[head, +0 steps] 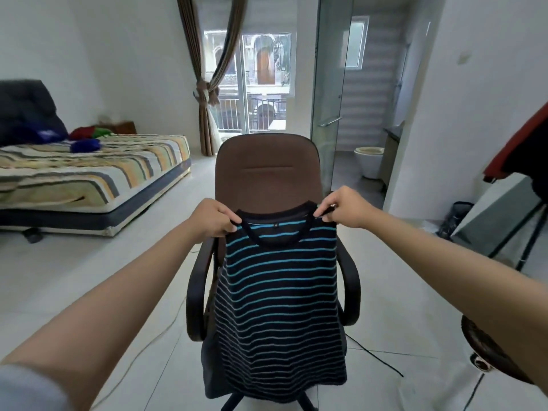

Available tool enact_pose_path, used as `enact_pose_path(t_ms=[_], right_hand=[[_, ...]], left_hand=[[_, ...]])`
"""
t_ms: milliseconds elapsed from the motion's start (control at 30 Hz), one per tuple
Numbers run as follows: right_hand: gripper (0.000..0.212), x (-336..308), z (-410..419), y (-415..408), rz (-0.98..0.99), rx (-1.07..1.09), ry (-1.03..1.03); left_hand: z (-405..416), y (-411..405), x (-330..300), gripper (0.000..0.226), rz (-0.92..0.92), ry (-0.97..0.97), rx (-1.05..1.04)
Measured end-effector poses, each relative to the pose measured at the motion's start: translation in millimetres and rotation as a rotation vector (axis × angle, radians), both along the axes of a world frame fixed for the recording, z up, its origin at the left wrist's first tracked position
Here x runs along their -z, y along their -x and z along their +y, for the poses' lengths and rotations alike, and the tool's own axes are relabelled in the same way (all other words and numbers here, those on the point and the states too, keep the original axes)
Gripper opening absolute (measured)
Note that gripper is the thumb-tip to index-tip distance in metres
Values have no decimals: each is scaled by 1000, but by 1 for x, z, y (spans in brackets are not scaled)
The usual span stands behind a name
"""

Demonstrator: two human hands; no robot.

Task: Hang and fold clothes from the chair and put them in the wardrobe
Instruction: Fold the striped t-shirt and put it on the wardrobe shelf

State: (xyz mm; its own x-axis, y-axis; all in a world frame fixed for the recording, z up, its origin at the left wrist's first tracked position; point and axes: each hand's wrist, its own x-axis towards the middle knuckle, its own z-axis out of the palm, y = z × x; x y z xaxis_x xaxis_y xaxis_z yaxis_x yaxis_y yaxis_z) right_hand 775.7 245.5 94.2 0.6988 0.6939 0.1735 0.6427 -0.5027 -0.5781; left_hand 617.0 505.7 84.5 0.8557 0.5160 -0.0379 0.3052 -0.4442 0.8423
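A dark navy shirt with blue and grey stripes (280,301) hangs upright in front of the brown office chair (268,173), held up by both shoulders. My left hand (215,218) pinches the left shoulder beside the collar. My right hand (345,207) pinches the right shoulder at the same height. The shirt's hem reaches down over the chair seat, which is hidden behind it. No wardrobe is in view.
A bed (89,170) with a striped sheet and coloured clothes stands at the left. A glass door (329,93) and a toilet (369,161) lie at the back right. A tripod leg (530,241) and a fan (489,354) stand right; cables cross the floor.
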Motion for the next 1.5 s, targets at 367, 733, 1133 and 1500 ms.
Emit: enact_pose_path(t_ms=[367, 733, 1133, 1500], right_hand=[[23, -39, -26, 16, 12, -121, -34], [19, -50, -56, 14, -44, -125, 19], [11, -42, -66, 9, -58, -144, 64], [11, -18, -60, 3, -45, -127, 154]], left_hand=[[-44, 17, -51, 27, -148, -286, 67], [-55, 21, -83, 22, 250, -519, 176], [-64, 7, -53, 6, 51, -235, 64], [-68, 0, -38, 16, 235, -274, 132]])
